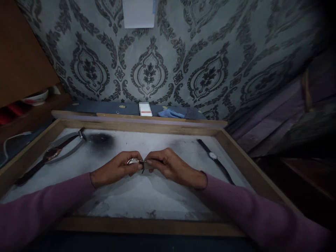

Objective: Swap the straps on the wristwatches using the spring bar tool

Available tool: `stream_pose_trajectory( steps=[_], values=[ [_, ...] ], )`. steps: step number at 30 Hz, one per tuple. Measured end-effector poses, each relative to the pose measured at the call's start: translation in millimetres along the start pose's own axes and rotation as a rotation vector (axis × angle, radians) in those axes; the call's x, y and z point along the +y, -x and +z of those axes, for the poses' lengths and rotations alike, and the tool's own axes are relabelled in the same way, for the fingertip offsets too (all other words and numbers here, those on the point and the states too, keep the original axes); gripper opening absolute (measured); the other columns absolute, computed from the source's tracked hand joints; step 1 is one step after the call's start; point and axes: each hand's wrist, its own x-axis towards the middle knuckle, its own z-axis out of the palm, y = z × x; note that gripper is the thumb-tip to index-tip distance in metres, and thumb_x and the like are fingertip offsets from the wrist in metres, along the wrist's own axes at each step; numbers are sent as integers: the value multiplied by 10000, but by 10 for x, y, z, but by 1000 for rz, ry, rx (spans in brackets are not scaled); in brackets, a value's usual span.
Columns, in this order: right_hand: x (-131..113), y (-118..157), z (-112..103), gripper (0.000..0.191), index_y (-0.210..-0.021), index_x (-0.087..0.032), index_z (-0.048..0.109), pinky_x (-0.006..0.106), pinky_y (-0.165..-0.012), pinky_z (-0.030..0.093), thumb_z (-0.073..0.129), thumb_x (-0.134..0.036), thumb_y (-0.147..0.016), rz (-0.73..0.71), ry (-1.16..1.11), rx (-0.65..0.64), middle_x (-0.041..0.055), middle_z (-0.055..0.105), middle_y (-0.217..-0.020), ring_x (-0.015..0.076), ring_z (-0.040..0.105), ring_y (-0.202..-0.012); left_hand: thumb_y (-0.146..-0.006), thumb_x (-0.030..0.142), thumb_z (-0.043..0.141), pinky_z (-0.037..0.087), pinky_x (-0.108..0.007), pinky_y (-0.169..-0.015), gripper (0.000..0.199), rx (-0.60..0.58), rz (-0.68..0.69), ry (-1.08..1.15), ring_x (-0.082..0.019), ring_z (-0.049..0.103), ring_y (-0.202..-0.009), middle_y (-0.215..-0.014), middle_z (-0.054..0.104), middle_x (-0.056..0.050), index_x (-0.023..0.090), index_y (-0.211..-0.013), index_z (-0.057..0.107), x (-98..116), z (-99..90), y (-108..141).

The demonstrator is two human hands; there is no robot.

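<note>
Woodwork (26, 52) crowds your upper left and runs out of view; beneath it sit a pale bowl (36, 99), partly covered by the panel, and something red (10, 113) too dim and cut off to name. A white cable (5, 150) curls down near the left edge, beside the wood-framed tray (144, 224) that stands on your dark blue bench (97, 106). In the tray's left part lies a large watch (52, 153) with dark straps, a grey band (70, 151) running beside it; its dial is hard to read. A black smudge (102, 141) marks the pale floor to its right.

Your left hand (115, 171) is closed, thumb and fingers pinched about a silver-rimmed watch (133, 161) held above the middle of the tray, with much of the case hidden by your grip. A short dark piece (143, 168) shows between your fingertips, but you cannot tell whether it is strap or tool. Your right hand (174, 168) is also drawn closed, its fingertips pinched right against the watch's end; what exactly they grip is covered.

Behind, a small box (145, 109) is blurred into blocks, and a blue cloth (170, 113) lies to its right. In the tray's right part rests a slim watch (212, 155), the near end of its strap reaching your sleeve (249, 203). Beyond, a purplish curtain (278, 108) fades into darkness.
</note>
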Motion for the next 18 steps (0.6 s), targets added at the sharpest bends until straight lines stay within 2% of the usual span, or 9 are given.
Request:
stream_pose_trajectory(
  steps=[7,18],
  values=[
    [-18,-5,-11,236,-794,-99,687,214,-538,375,499,-158,-923,-20,32,0,19,624,-635,93,520,-572,-861,386,552,275,-252,-546,249,28,4,11,-113,365,-587,-664,454,44,142,-908,561,-51,17,7],
    [5,-14,1,220,-798,-101,676,196,-544,395,500,-150,-919,-23,21,3,25,638,-649,92,553,-573,-870,388,544,299,-244,-540,227,45,15,-13,-111,406,-576,-640,465,58,168,-890,493,-47,20,-7]
  ],
)
